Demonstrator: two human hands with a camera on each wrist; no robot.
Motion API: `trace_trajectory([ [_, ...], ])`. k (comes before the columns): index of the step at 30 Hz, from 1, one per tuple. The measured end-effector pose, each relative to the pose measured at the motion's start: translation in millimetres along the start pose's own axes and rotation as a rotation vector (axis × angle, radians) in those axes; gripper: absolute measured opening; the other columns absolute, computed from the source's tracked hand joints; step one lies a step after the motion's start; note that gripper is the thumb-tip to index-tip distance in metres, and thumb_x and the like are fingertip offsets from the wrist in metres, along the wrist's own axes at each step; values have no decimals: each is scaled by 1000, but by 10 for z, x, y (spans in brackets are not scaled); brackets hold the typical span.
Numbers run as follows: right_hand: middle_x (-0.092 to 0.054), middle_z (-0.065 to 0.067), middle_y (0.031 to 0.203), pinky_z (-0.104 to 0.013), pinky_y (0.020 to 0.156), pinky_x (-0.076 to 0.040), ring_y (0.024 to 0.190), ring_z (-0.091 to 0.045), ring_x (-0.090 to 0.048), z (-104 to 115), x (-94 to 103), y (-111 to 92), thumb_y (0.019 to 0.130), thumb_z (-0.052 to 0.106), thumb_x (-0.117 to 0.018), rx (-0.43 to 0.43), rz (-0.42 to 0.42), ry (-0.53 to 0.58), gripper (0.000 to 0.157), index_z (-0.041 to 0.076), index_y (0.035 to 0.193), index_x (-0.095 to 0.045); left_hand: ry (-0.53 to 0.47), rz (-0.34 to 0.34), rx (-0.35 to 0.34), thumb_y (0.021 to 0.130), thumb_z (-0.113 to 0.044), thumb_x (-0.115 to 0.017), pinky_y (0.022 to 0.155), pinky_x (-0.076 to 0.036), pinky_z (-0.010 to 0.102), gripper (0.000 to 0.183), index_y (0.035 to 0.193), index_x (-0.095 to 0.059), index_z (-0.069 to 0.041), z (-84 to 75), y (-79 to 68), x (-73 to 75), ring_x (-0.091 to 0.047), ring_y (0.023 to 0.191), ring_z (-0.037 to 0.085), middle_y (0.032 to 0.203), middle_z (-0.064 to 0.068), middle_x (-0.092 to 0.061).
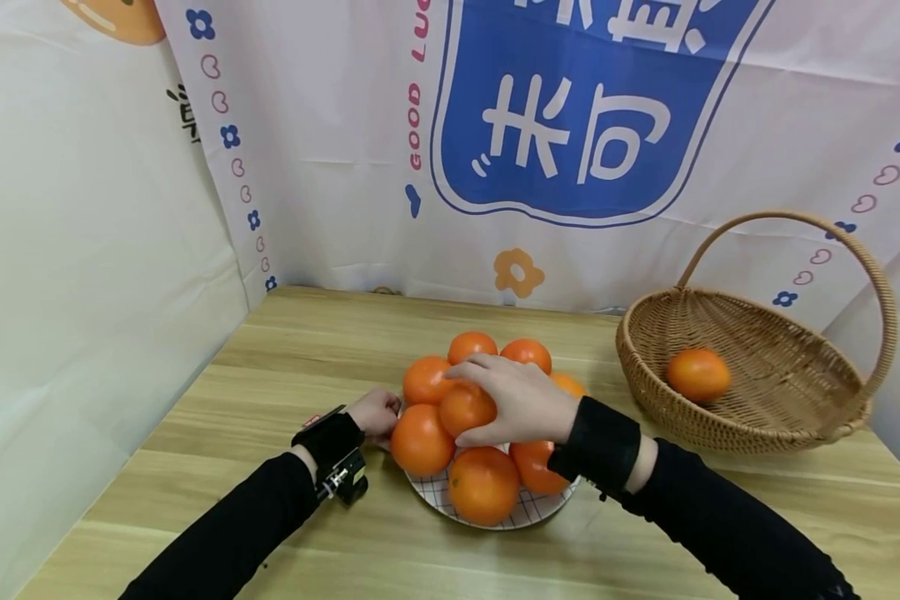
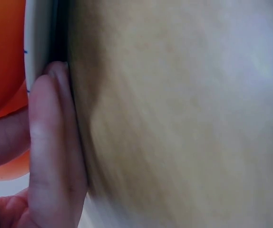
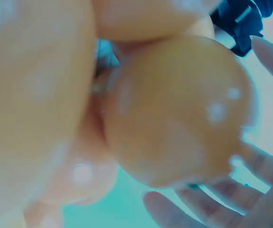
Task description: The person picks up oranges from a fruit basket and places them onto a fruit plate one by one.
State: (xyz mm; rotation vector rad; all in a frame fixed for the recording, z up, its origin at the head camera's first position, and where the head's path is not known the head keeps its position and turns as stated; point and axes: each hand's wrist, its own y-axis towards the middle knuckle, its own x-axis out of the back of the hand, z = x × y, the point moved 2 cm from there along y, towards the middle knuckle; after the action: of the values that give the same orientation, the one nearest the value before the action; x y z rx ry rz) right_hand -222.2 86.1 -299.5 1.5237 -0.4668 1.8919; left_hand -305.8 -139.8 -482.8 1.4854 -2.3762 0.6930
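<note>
A round plate (image 1: 513, 522) with a grid pattern stands on the table, crowded with several oranges (image 1: 483, 486). At the plate's left side my left hand (image 1: 376, 412) grips the rim. The left wrist view shows the fingers (image 2: 46, 142) against the underside of the plate's edge (image 2: 35, 42), with the thumb on the upper side. Over the middle of the plate, my right hand (image 1: 521, 402) holds one orange (image 1: 467, 408) between thumb and fingers. In the right wrist view this orange (image 3: 174, 114) touches its neighbours, and the fingers (image 3: 258, 164) curve round its far side.
A wicker basket (image 1: 765, 333) with a tall arched handle stands at the right, tilted toward me, with one orange (image 1: 698, 376) inside. The wooden table (image 1: 322, 333) ends at a printed cloth (image 1: 345, 208) behind and a white cloth (image 1: 97, 225) on the left.
</note>
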Motion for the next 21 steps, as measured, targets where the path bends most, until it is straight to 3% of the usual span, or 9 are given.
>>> trace_trajectory([
  [1,-47,6,115,-21,74,-45,89,-6,-48,-1,24,-3,67,50,-62,12,-14,-1,58,24,116,-47,1,-6,24,66,7,-43,36,-46,27,16,61,-38,-7,-8,-2,2,-47,42,13,54,1,-37],
  [3,-50,6,111,-20,73,-46,88,-6,-49,-4,71,-8,70,46,-61,37,-51,-8,50,21,112,-50,33,-42,98,67,9,-43,39,-47,25,15,62,-37,-4,-362,-261,-15,-45,44,11,56,2,-36],
  [6,-56,4,102,-20,72,-47,86,-6,-53,-13,137,-16,74,40,-60,62,-117,-10,39,19,106,-52,39,-51,120,68,10,-40,41,-46,19,16,62,-36,-4,-736,-548,-23,-43,45,8,57,1,-35],
  [8,-59,3,96,-20,69,-47,85,-8,-55,-22,176,-23,75,36,-60,74,-160,-19,33,18,103,-53,43,-59,129,69,11,-39,41,-45,17,16,62,-36,-4,-843,-630,-28,-43,45,7,57,0,-36],
  [10,-61,4,89,-20,66,-47,82,-8,-57,-37,216,-35,76,33,-60,71,-197,-20,30,18,101,-55,50,-63,149,68,11,-39,42,-46,19,14,63,-38,-2,-837,-612,-26,-44,47,9,58,2,-38],
  [14,-61,6,82,-20,61,-45,74,-7,-56,-96,342,-84,75,35,-60,26,-260,-38,28,19,99,-57,44,-45,105,68,8,-42,40,-47,23,13,64,-42,-4,-464,-336,-8,-47,48,13,59,3,-40],
  [17,-61,3,93,-28,69,-48,84,-10,-56,-189,483,-156,75,42,-59,-60,-253,-56,40,19,108,-55,59,-39,82,68,7,-44,40,-47,26,12,64,-42,-4,-295,-210,-4,-48,48,15,59,4,-41],
  [20,-49,-4,122,-45,84,-45,109,-21,-47,-347,617,-259,73,54,-53,-195,-156,-58,64,23,128,-37,61,-56,77,67,7,-45,38,-45,24,12,63,-41,-4,-349,-253,-9,-46,48,15,58,4,-39],
  [21,-42,-6,129,-50,87,-42,116,-24,-41,-417,656,-297,73,58,-51,-241,-123,-62,72,26,132,-28,74,-78,119,67,8,-45,39,-45,24,13,63,-40,-3,-485,-347,-17,-46,49,15,59,5,-39],
])
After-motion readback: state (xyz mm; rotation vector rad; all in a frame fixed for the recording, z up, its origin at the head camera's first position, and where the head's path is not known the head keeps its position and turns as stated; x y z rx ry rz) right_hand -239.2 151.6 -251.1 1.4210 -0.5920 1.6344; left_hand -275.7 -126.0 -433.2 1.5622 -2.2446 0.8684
